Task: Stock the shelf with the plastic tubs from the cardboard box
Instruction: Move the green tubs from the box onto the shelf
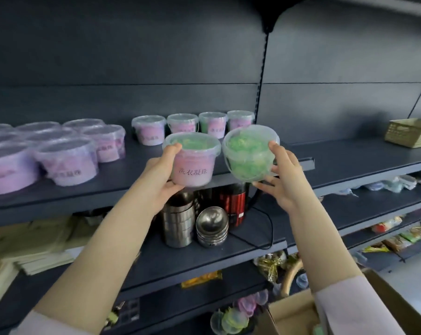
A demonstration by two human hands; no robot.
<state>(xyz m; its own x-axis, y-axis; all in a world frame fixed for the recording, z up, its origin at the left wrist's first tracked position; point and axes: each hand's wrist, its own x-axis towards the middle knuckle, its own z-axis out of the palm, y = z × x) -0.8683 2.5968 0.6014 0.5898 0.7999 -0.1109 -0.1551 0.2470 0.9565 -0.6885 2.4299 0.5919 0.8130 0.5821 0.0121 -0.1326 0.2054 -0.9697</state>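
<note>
Pink tubs (192, 123) are crowding the shelf (122, 182) at twelve o'clock; left hand (164, 175) is gripping the labelled tub (192, 163), right hand (285, 177) the tilted green tub (249, 155).

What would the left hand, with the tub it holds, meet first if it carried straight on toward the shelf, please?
Probably the row of tubs at the back. The left hand holds its pink-labelled tub above the shelf's front edge, and the shelf between looks bare, though depth is hard to judge.

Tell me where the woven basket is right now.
In the head view, the woven basket sits at the far right of the top shelf, well apart from the tubs.
</note>
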